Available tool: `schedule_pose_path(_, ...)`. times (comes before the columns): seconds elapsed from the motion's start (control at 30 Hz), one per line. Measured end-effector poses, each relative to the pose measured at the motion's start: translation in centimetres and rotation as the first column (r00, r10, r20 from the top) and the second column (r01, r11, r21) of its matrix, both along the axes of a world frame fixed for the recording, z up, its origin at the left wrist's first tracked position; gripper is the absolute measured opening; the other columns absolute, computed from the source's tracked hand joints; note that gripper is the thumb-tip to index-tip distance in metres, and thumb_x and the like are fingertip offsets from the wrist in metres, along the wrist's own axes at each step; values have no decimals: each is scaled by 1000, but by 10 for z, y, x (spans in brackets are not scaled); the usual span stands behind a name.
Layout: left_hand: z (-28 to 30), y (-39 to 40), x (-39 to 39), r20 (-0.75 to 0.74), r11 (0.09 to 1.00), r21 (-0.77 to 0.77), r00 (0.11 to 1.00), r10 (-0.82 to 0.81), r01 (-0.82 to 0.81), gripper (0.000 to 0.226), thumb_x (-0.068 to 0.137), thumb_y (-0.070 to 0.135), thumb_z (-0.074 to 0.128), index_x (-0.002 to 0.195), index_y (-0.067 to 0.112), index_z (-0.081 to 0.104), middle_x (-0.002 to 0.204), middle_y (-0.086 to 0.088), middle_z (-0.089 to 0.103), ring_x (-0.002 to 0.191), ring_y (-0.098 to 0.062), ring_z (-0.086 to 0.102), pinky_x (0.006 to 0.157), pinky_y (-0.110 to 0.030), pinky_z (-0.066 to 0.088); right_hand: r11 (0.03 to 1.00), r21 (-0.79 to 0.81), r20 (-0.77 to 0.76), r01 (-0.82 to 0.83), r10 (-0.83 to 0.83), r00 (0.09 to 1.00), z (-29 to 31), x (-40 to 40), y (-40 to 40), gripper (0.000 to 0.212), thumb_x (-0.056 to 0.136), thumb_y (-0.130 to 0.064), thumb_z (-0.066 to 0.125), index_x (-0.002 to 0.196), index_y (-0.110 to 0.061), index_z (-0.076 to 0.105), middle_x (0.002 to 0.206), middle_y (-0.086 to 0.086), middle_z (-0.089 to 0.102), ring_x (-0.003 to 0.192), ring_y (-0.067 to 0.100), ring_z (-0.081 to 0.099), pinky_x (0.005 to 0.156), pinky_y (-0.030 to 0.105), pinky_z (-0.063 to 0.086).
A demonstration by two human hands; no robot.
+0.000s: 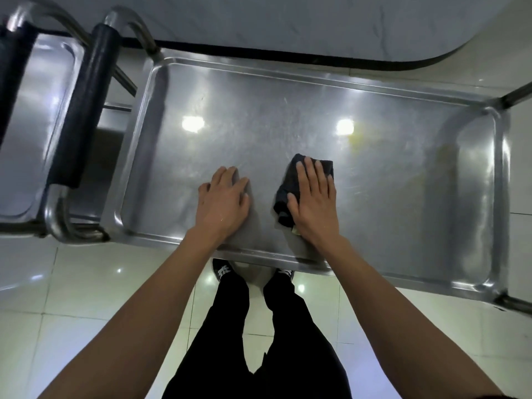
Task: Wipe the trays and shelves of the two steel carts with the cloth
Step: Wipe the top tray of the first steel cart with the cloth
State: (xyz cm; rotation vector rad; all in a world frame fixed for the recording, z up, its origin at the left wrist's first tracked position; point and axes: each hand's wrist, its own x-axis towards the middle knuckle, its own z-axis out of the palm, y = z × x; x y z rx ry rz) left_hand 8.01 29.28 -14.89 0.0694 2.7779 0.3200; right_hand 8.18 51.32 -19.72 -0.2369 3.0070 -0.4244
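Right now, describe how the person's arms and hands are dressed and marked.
Both forearms are bare from wrist to the frame's lower edge: no sleeves in view. The left hand and right hand wear no gloves, rings, watch or bracelets. No markings show. Lower down, the person wears black trousers and black shoes with white stripes.

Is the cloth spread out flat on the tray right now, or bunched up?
Bunched up. The dark cloth sits crumpled under the flat right hand on the steel tray, with folds bulging beside the thumb.
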Motion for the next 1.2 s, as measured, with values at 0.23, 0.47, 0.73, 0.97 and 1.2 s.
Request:
schedule_pose_path(0.23,3,-78,39,-48,988,5,987,155,-155,36,95,29,54,129,19,57,146,-6,43,141,-26,32,110,-52,32,995,6,-30,-95,96,995,-3,2,-78,56,103,-38,41,153,-14,33,165,14,12,154,31,7,122,53,15)
schedule_pose_path(0.47,1,-159,73,-77,951,-48,951,301,-305,30,90,26,58,119,16,60,137,-8,47,135,-32,37,106,-56,37,973,33,3,-230,230,973,-4,-10,-178,58,104,-39,33,156,-14,26,167,11,9,154,28,1,122,53,14)
schedule_pose_path(0.73,-8,-180,105,-164,940,36,926,341,-339,34,92,16,57,122,2,61,135,-13,56,141,-27,40,108,-42,43,951,10,-5,-309,309,951,-2,-25,-274,56,105,-37,33,156,-15,28,167,9,12,154,28,4,122,53,13)
schedule_pose_path(0.97,-19,-195,118,-183,958,32,940,287,-287,39,94,14,52,129,-1,60,140,-12,55,145,-26,37,111,-41,44,915,-1,-2,-403,403,915,-3,-35,-327,58,101,-37,40,155,-17,32,166,8,15,154,28,6,122,53,14)
schedule_pose_path(1.2,-15,-187,115,-157,967,-12,956,248,-253,46,94,19,50,136,0,54,143,-14,49,148,-29,29,115,-47,38,924,-33,-22,-381,381,924,1,-21,-289,55,104,-37,35,156,-19,30,167,8,14,154,27,6,122,52,14)
